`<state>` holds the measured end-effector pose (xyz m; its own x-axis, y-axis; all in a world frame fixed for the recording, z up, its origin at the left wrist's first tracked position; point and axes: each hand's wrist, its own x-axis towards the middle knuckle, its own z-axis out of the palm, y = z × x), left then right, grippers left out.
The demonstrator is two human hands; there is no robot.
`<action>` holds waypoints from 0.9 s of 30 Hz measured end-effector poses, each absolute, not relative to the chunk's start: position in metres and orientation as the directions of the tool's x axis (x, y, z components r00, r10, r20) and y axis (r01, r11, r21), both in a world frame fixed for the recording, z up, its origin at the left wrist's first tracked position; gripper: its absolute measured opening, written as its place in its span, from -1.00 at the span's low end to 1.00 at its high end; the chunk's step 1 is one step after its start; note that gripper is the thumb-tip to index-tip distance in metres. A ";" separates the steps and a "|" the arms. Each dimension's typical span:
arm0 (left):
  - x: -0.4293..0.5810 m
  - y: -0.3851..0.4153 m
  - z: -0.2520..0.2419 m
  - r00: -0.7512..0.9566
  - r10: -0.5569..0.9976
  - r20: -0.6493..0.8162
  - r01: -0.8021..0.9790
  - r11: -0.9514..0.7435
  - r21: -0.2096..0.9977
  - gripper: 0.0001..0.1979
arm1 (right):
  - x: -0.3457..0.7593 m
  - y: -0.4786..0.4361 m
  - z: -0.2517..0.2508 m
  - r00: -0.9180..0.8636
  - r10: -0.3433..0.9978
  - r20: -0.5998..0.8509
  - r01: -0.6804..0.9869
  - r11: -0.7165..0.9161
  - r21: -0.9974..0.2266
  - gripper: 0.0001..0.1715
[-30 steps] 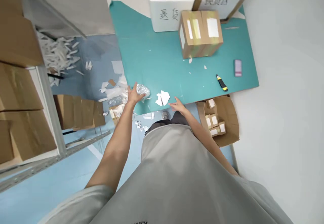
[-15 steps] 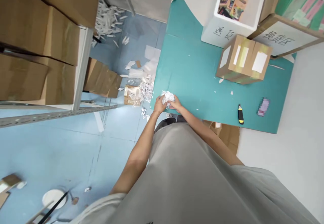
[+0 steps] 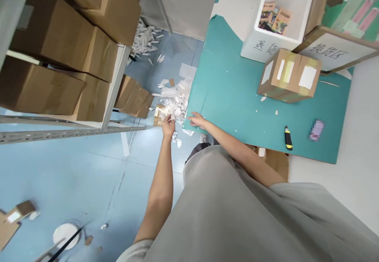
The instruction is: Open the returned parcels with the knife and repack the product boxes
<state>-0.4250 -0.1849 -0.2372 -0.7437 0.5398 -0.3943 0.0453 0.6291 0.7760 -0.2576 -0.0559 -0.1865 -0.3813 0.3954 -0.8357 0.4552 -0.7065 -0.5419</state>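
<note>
My left hand (image 3: 168,127) is past the table's left edge, above the floor, in front of a heap of crumpled white paper and clear plastic (image 3: 177,106). Its fingers are apart, and I see nothing held in them. Over the near left corner of the green tabletop (image 3: 225,100), my right hand (image 3: 197,120) stretches its fingers leftward with nothing in them. Whether it touches the surface is unclear. I cannot pick out one particular wad within the heap.
On the table are a taped carton (image 3: 290,76), a white bin (image 3: 257,45) with small packs, a utility knife (image 3: 288,138) and a blurred purple item (image 3: 316,130). Shelving with cartons (image 3: 59,84) stands left. A white round object (image 3: 66,235) lies on the floor.
The crumpled white wad that both hands held at the table corner has left them. My left hand moved left off the table; my right hand opened. The view shifted slightly.
</note>
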 end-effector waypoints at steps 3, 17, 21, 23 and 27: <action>-0.376 -0.177 -0.247 -0.663 0.621 -0.418 0.069 0.606 0.792 -0.60 | -0.206 -0.053 -0.188 -0.317 0.424 -0.848 0.416 -0.742 -0.526 -0.26; -0.196 -0.064 -0.237 -0.019 0.921 -0.389 0.227 0.383 0.895 -0.76 | 0.075 -0.082 -0.164 0.253 0.607 -0.753 0.068 -0.788 -0.613 -0.41; -0.167 -0.032 -0.219 0.029 0.935 -0.355 0.258 0.336 0.906 -0.76 | 0.116 -0.042 -0.163 0.344 0.670 -0.658 0.153 -0.731 -0.665 -0.32; -0.150 -0.012 -0.208 0.031 0.940 -0.340 0.272 0.320 0.908 -0.76 | 0.132 -0.005 -0.160 0.357 0.723 -0.592 0.206 -0.679 -0.705 -0.26; -0.108 0.030 -0.187 0.009 0.949 -0.317 0.282 0.301 0.911 -0.77 | 0.155 0.081 -0.146 0.328 0.865 -0.380 0.456 -0.497 -0.738 -0.14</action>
<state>-0.1080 0.0301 -0.1868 0.0087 0.9485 -0.3166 0.2822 0.3015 0.9108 0.1552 0.0814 -0.1455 0.3283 0.8649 -0.3797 0.4557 -0.4971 -0.7384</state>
